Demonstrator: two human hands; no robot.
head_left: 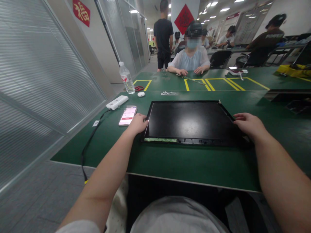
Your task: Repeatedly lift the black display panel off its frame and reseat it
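A black display panel (pixel 187 121) lies screen up on the green table in front of me, with a thin green circuit strip (pixel 160 140) along the left part of its near edge. My left hand (pixel 139 123) grips the panel's left side, fingers closed at the frame. At the opposite side, my right hand (pixel 249 125) holds the right edge, its fingertips on the frame and its thumb side partly hidden. Just beside my left hand rests a phone (pixel 128 116) with a lit screen.
Left of the panel are a white power bank (pixel 117 102) with a black cable (pixel 91 137), a water bottle (pixel 126 78), red-handled scissors (pixel 139 88) and a white earbud case (pixel 141 94). Small white pieces (pixel 169 93) lie beyond the panel. A masked person (pixel 190 58) sits opposite.
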